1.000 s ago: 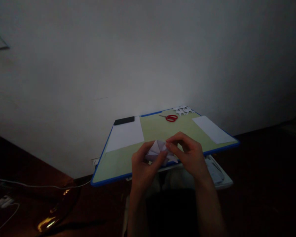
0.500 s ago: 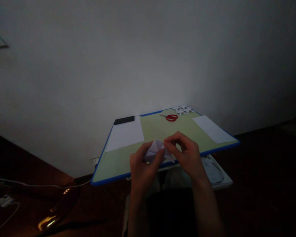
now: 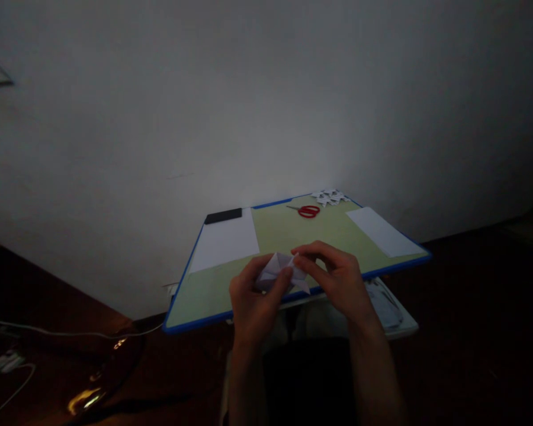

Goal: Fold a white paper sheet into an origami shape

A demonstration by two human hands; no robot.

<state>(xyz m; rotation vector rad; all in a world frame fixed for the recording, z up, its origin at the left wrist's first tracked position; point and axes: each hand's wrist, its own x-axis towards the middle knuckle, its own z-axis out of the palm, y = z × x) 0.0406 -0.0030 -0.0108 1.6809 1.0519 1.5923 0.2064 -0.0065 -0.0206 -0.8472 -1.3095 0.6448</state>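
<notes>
Between my hands, above the front edge of the table (image 3: 213, 305), is a piece of folded white paper (image 3: 273, 265) with creases and pointed flaps. My left hand (image 3: 255, 302) grips it from the left, thumb pressed on its face and fingers behind. With thumb and forefinger, my right hand (image 3: 335, 275) pinches the paper's upper right tip. One pointed flap hangs down at the lower right. The fingers behind the paper are partly hidden.
Red-handled scissors (image 3: 308, 211) lie near the table's back, beside several small folded white paper pieces (image 3: 330, 197). White sheets (image 3: 226, 241) lie at left, with a dark flat object (image 3: 223, 216) at their top. More white paper (image 3: 382, 231) lies at right. A wall (image 3: 266, 106) stands behind.
Both hands have shifted slightly left with the folded paper. The lower right flap shows more clearly now. My right hand still pinches the upper right tip.
</notes>
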